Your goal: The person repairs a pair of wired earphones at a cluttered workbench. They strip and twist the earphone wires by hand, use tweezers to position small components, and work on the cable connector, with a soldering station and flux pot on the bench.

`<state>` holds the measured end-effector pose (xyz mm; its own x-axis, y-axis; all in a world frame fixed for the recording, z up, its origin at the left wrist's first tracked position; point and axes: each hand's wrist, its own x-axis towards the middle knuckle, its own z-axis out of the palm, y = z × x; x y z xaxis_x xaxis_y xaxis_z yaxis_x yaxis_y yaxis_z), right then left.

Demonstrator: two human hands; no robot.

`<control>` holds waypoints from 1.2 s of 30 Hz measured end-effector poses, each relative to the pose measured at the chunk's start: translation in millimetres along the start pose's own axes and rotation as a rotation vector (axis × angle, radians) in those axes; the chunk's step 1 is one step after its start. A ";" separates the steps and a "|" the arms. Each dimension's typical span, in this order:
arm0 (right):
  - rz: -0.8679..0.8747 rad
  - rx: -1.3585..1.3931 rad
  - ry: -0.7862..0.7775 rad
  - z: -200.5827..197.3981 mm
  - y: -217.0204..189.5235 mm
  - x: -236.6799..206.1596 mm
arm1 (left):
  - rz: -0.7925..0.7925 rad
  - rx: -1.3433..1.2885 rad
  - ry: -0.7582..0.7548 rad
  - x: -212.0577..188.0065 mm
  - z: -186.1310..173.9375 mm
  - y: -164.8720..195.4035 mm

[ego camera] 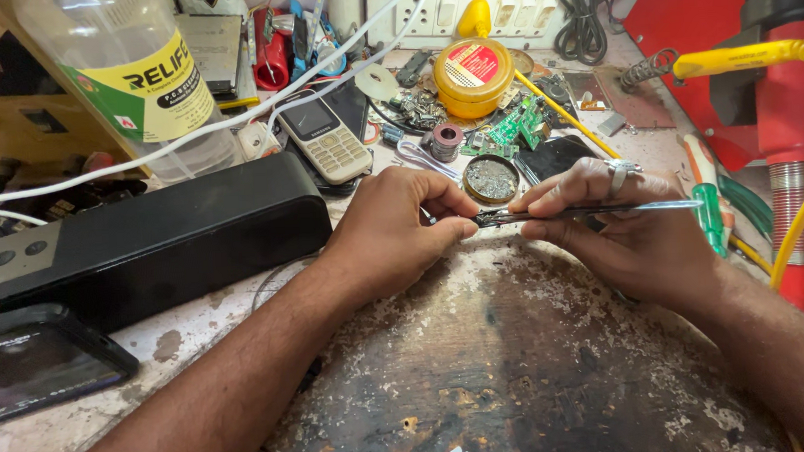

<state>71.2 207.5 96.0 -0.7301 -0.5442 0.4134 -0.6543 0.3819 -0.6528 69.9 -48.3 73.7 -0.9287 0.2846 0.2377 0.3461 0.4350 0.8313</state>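
Head view: left hand (393, 236) and right hand (627, 232) meet over the desk (519, 367) middle. Right grip pinches tweezers (594, 210) w/ thumb & fingers; left grip pressed together on something tiny at the tips, can't tell what. Round tin (491, 179) just behind; black speaker (146, 239) along left edge
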 end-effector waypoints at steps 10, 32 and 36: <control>0.212 0.123 0.085 0.1 -3.3 3.0 | -0.002 0.010 -0.006 -0.5 -0.9 3.8; -0.008 -0.164 0.128 6.7 -9.7 -3.7 | -0.059 -0.056 0.036 0.6 1.5 3.5; 0.023 -0.185 0.138 7.3 -10.2 -3.6 | -0.063 -0.056 0.036 -0.2 1.1 3.7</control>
<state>82.0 200.0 96.5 -0.7567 -0.4312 0.4915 -0.6532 0.5301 -0.5406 71.5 -45.8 76.1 -0.9530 0.2267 0.2008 0.2794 0.4021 0.8719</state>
